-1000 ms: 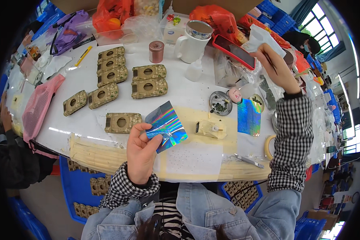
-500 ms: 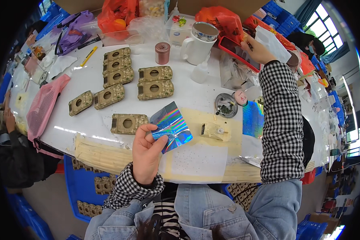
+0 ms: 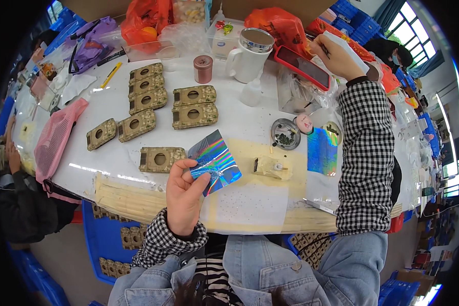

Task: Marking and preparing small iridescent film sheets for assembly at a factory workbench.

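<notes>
Between the thumb and fingers of my left hand (image 3: 183, 199) is a shiny holographic sticker sheet (image 3: 218, 166), tilted above the table. Just left of it lies a camouflage toy tank hull (image 3: 150, 159) with a round hole. My right hand (image 3: 339, 57) reaches to the far right, fingers closed round a thin dark thing too small to make out. A phone in a red case (image 3: 302, 69) rests close below that hand, and white tissue (image 3: 352, 51) is beside it. A pale yellow turret-shaped piece (image 3: 273, 167) stands on yellow tape in front of me.
Several more tank hulls (image 3: 194, 115) stand at centre left. Behind them are a pink jar (image 3: 203, 69), a white mug (image 3: 247, 61) and a squeeze bottle (image 3: 251, 94). A round dish of dark bits (image 3: 285, 134) and another holographic sheet (image 3: 322, 152) lie right. A cutter (image 3: 320, 206) sits by the front edge.
My right hand has moved a little away and to the right, uncovering more of the phone. My left hand keeps its hold on the sheet. The whole view has shifted slightly.
</notes>
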Motion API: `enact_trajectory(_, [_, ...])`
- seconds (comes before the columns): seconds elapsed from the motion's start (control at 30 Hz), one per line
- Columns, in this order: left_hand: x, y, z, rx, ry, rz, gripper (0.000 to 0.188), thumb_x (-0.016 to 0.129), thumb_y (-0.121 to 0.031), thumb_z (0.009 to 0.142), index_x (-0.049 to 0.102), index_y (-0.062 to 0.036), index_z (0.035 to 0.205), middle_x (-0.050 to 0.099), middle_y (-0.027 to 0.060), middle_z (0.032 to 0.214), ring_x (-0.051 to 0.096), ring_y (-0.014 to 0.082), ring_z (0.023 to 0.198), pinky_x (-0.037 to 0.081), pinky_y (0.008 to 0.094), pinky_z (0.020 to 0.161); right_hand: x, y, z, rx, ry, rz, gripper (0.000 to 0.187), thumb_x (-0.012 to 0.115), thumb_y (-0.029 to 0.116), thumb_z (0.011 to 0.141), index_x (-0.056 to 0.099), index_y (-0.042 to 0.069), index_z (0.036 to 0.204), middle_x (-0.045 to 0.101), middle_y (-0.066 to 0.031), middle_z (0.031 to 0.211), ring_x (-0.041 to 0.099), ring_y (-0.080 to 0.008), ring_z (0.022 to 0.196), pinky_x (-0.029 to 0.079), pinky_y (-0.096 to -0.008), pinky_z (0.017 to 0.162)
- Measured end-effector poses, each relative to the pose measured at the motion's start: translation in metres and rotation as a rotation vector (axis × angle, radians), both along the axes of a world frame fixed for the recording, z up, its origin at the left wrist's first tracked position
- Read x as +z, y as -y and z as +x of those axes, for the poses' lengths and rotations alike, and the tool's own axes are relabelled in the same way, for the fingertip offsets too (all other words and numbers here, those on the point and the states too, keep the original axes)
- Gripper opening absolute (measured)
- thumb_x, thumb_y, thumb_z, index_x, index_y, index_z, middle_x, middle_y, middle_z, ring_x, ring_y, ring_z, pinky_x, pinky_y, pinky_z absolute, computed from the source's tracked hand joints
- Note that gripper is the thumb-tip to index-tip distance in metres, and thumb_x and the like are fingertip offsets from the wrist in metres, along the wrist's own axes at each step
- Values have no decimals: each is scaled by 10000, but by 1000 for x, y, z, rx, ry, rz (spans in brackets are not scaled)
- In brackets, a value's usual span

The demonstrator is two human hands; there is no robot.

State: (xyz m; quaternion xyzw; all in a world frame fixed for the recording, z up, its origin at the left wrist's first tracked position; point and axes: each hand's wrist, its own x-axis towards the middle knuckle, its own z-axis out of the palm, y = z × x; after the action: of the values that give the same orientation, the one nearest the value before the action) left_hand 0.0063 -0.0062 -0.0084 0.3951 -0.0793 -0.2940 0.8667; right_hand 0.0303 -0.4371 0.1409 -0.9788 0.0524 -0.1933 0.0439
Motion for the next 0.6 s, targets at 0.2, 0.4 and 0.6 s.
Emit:
enact_trajectory(0.2, [2, 1, -1, 3, 6, 8, 313, 557, 87, 888, 428, -27, 1148, 663, 139, 1060, 643, 157, 948, 522, 284, 848, 35, -69, -49, 172, 135, 44, 275, 546, 271, 971, 517, 9, 890, 541, -127, 710, 510, -252, 647, 412, -331, 609])
enact_trajectory(0.4, [1, -1, -2, 27, 41, 25, 317, 558, 92, 884, 428, -24, 1149, 671, 138, 1044, 647, 153, 932, 522, 283, 846, 35, -141, -118, 58, 293, 196, 224, 527, 184, 976, 501, -15, 876, 566, -110, 774, 500, -172, 695, 410, -279, 661])
enact_trajectory(0.6, [0, 1, -1, 29, 32, 28, 324, 561, 89, 883, 427, -21, 1156, 671, 146, 1057, 646, 151, 934, 523, 287, 843, 21, -151, -174, -87, 344, 325, 264, 419, 210, 1012, 462, -1, 860, 639, -145, 926, 500, -143, 799, 391, -284, 752])
